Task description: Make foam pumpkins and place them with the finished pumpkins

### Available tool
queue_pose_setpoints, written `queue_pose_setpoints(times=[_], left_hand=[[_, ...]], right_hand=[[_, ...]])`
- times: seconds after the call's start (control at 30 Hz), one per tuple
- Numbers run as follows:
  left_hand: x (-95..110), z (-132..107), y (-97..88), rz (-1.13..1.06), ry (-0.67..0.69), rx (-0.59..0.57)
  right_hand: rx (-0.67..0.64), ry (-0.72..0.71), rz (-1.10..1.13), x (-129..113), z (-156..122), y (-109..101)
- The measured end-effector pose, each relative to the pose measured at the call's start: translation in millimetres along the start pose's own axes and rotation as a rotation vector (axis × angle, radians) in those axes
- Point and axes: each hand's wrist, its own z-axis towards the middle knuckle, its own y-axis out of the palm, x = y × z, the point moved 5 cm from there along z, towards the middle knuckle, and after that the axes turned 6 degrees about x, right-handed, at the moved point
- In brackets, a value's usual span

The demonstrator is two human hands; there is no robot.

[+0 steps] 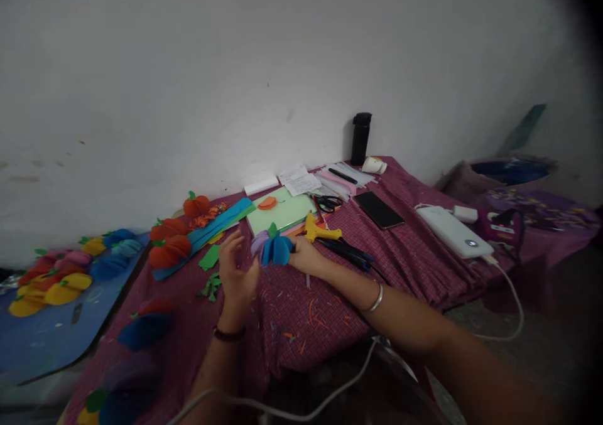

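Observation:
A blue and purple folded-paper fruit [272, 248] with a green leaf is held above the maroon checked cloth [400, 255] by my right hand [306, 257], whose fingers grip its right side. My left hand [237, 273] hovers just left of it, fingers apart and slightly curled, palm toward the paper fruit, touching nothing that I can see. A yellow glue gun [320, 230] lies just behind my right hand, beside dark pens [346, 252].
Orange paper pumpkins [170, 249] and blue paper strips [211, 229] lie at left; more paper fruits [61, 280] sit on a blue mat [38, 340]. Green card [282, 211], scissors [327, 203], phone [378, 209], white power bank [453, 230], black bottle [360, 138] stand behind. A white cable [292, 406] runs near me.

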Motion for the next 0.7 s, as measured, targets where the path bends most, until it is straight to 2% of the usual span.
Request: queue_pose_setpoints(times=[0.13, 0.27, 0.37, 0.47, 0.6, 0.7], left_hand=[[12, 2, -8.9, 0.227, 0.177, 0.09], [15, 1, -5.5, 0.246, 0.168, -0.036], [14, -1, -0.5, 0.142, 0.077, -0.132], [10, -3, 2.2, 0.038, -0.092, -0.19], [5, -4, 2.5, -0.092, -0.299, -0.204], [4, -4, 3.3, -0.133, -0.342, -0.207]], right_hand=[[0.002, -0.005, -0.005, -1, 0, 0], [0.007, -0.018, -0.05, -1, 0, -1], [0.024, -0.019, -0.115, 0, 0, -3], [0.027, -0.034, -0.176, 2, 1, -4], [0.029, -0.033, -0.237, 6, 1, -5], [0.024, -0.03, -0.245, 7, 1, -4]])
